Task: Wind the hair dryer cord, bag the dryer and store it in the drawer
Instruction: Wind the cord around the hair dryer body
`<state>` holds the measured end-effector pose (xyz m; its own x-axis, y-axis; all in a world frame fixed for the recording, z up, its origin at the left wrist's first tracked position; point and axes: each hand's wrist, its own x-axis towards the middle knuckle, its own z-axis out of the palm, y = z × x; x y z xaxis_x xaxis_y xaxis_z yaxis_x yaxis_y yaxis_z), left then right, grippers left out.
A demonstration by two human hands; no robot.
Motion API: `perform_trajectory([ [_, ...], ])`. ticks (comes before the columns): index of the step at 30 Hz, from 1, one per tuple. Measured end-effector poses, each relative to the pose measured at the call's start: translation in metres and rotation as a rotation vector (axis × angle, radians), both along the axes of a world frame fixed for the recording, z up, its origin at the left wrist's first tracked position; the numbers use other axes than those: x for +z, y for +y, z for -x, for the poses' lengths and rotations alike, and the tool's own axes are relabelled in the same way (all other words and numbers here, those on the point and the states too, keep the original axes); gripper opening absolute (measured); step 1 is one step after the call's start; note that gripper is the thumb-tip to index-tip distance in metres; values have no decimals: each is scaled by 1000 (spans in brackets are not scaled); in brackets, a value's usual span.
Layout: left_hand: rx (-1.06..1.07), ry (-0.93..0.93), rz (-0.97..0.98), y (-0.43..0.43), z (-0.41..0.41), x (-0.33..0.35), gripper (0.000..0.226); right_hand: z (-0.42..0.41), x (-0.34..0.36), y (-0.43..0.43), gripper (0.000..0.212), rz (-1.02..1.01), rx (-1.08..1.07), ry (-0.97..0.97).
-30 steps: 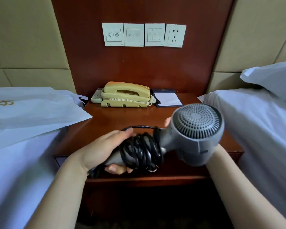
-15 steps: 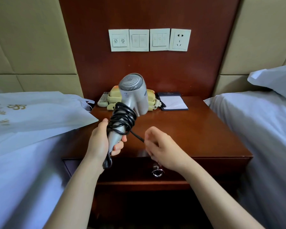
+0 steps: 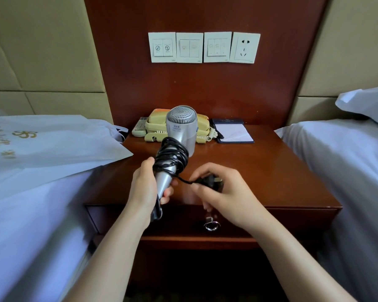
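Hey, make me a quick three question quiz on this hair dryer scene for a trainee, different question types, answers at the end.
1. True or false: the dryer is inside the bag.
2. Which hand grips the dryer's handle? A) left B) right
3. Fill in: the right hand holds the ____ at the end of the cord.
Key: 1 false; 2 A, the left hand; 3 plug.

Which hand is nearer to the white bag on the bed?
Left. The left hand, gripping the dryer by its handle, is just right of the bag; the right hand, pinching the plug, is farther right.
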<state>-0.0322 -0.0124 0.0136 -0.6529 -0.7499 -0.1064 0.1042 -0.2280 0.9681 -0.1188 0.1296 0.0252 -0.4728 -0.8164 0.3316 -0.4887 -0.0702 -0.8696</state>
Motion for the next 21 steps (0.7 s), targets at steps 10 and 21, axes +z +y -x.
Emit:
perform_trajectory([
  [10, 123, -114, 352, 6, 13, -7, 40, 1, -20, -13, 25, 157, -3, -170],
  [21, 1, -316, 734, 20, 20, -19, 48, 3, -44, -32, 14, 193, -391, 114],
])
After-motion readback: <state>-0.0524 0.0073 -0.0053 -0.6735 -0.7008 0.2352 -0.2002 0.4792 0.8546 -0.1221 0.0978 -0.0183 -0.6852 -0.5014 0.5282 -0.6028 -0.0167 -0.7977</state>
